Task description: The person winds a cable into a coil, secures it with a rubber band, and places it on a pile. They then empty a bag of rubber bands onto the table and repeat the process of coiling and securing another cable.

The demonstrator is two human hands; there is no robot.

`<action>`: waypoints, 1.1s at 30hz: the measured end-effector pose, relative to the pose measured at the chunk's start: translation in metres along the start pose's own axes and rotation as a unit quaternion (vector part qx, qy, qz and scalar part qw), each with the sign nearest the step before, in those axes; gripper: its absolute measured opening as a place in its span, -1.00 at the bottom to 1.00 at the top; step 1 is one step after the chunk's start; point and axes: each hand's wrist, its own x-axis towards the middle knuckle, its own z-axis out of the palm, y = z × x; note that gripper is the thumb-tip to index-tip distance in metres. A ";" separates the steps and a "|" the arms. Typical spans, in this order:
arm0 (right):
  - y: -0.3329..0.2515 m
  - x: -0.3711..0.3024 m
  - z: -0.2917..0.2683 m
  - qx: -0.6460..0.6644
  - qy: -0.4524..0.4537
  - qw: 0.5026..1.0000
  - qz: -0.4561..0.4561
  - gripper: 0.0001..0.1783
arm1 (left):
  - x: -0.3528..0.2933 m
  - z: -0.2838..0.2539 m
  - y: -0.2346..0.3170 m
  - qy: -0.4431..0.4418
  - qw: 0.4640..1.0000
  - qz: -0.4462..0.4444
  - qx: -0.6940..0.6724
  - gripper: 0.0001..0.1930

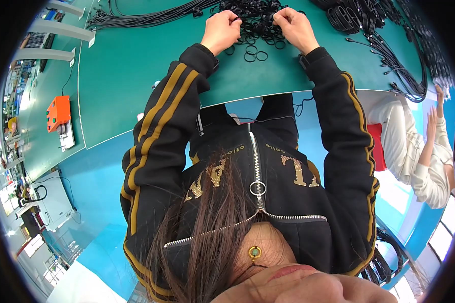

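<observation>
Ring pile point(258, 31) on green tabletop point(121, 65), left hand point(221, 33) and right hand point(297, 33) at its sides

Pile of small black rings sits straight on the tabletop at the top middle of the view, heaped and tangled, its far side cut off by the frame edge. Loose rings point(256, 53) lie flat at the near edge, overlapping.

Left hand on the pile's left side: fingers curled in, thumb and forefinger clamped on a black ring point(235, 19). Right hand on the right side: thumb and forefinger drawn close over the edge of the heap – cannot tell whether anything is between them. Both wrists come out of black sleeves point(164, 108) with gold stripes.

Tabletop also carries a long black cable bundle point(151, 18) at upper left, coiled black cables point(345, 16) at upper right, and loose cable ends with connectors point(397, 68) spread below those coils. Orange box point(59, 112) stands at the left, dark round spots on its face – inside not visible – with a white piece point(66, 137) just beside it.

Far right: co-worker in white clothing point(407, 144), hands raised near the table edge. Red object point(376, 147) beside them, partly hidden, cannot tell if seat or bin. More black cables point(381, 260) hang at lower right.
</observation>
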 end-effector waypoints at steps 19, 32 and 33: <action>-0.007 -0.001 0.016 -0.052 -0.005 0.996 -0.076 -0.78 | -0.008 0.003 0.015 -0.035 0.998 0.040 -0.020 -0.79; -0.031 -0.013 0.006 0.088 -0.138 0.986 0.030 -0.80 | -0.010 0.005 0.014 -0.083 0.988 0.082 -0.103 -0.77; -0.029 -0.013 0.006 0.088 -0.138 0.986 0.030 -0.80 | -0.010 0.003 0.016 -0.084 0.990 0.067 -0.088 -0.77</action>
